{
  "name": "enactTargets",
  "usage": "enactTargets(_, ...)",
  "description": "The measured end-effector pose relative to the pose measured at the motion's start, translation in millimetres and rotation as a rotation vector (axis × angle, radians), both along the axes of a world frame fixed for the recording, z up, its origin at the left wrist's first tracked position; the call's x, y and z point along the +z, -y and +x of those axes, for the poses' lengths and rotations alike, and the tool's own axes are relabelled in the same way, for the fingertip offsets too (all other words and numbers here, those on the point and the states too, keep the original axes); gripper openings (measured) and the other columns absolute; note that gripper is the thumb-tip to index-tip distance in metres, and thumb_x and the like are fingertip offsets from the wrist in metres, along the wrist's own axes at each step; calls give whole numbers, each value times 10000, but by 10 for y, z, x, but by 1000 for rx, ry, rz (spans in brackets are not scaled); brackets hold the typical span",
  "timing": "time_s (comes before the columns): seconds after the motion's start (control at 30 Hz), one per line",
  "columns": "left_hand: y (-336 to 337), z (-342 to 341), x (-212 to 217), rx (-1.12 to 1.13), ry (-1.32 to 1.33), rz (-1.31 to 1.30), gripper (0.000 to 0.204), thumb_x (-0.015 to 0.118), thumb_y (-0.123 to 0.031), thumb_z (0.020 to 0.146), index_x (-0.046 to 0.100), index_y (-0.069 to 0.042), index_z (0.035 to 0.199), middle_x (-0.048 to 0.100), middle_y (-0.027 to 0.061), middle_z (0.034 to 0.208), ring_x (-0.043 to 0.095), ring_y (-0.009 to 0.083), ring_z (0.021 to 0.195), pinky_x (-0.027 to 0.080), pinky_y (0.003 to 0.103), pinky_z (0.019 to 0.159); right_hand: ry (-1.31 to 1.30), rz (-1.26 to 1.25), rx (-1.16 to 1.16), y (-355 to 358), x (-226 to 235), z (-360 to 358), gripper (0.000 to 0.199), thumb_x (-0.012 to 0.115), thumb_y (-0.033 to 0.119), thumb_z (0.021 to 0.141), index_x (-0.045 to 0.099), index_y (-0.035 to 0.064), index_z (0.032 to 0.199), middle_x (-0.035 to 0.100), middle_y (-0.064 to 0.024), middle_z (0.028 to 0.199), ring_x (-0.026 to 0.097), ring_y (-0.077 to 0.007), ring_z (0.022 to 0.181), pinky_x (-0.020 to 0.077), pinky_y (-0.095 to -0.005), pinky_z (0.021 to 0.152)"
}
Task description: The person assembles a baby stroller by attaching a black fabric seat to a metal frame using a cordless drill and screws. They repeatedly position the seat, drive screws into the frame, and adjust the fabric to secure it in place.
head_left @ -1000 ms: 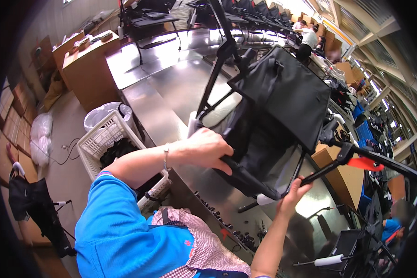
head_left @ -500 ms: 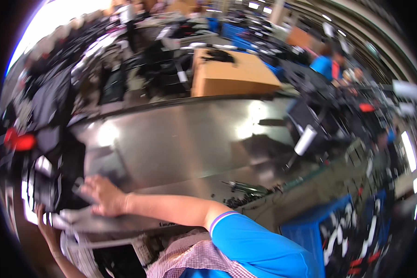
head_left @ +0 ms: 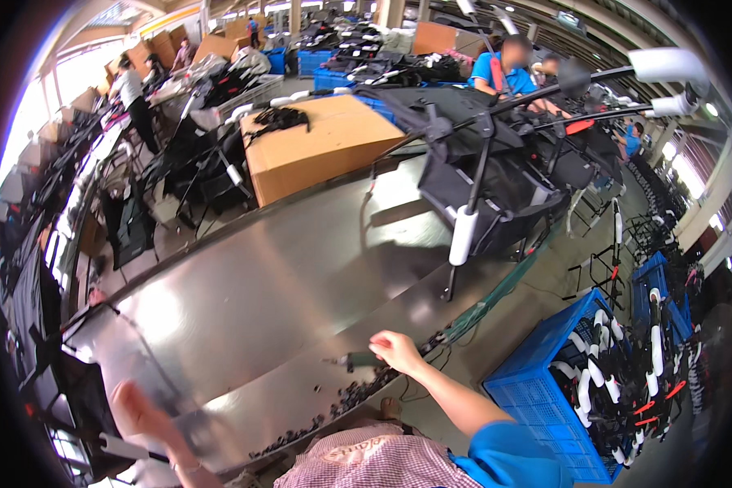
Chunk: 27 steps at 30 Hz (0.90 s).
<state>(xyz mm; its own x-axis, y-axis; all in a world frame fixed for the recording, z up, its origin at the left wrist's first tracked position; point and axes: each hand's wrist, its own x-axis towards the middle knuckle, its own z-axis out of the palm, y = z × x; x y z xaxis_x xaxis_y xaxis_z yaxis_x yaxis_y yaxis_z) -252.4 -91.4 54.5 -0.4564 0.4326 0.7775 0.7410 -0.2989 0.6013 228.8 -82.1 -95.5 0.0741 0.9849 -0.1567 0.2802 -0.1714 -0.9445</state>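
My left hand (head_left: 142, 413) is raised over the left end of the metal table (head_left: 244, 285), its fingers smeared by motion. Close beside it stands a folding frame with black fabric (head_left: 65, 394) and a white tube (head_left: 130, 447). On the near side of the table, my right hand (head_left: 397, 351) has its fingers curled at the rear end of a green electric screwdriver (head_left: 356, 360), whose bit points left. Small dark fasteners (head_left: 342, 404) lie strewn along the table's near edge, just below the tool.
A black fabric frame with white grips (head_left: 488, 187) overhangs the table's right end. Behind the table is a cardboard box (head_left: 321, 142) with black straps on top. A blue crate (head_left: 545, 390) of white-gripped parts stands at right. Co-workers in blue (head_left: 504, 73) are beyond.
My right hand has left the left-hand side and moved right to the electric screwdriver. My left hand has risen over the table. The whole view has swung round to the right.
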Motion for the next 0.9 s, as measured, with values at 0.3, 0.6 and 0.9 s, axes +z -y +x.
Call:
enactTargets(0.3, -1920, 5129, 259, -1317, 226, -348, 366, 626, -51, 881, 525, -5, 1230, 561, 81, 1090, 578, 148, 991, 485, 273, 831, -108, -98, -436, 894, -454, 1783, 173, 646, 120, 884, 609, 4, 1008, 654, -44, 827, 613, -99, 644, 482, -227, 564)
enactTargets(0.6, -2334, 6505, 235, -1223, 376, -549, 243, 645, -238, 891, 536, -27, 840, 534, 11, 595, 492, 104, 470, 416, 281, 450, -111, 290, -907, 552, 198, 3021, 405, 634, 146, 888, 463, 41, 1241, 619, -55, 935, 558, -86, 667, 465, -225, 511)
enactTargets(0.9, -2235, 4980, 556, -936, 365, -602, 225, 590, -194, 878, 511, 4, 807, 529, 58, 634, 485, 117, 569, 430, 318, 508, -564, 580, -745, -880, 782, 3876, 571, 451, 407, 955, 332, 92, 1417, 398, -94, 1431, 383, -244, 1310, 264, -405, 1113)
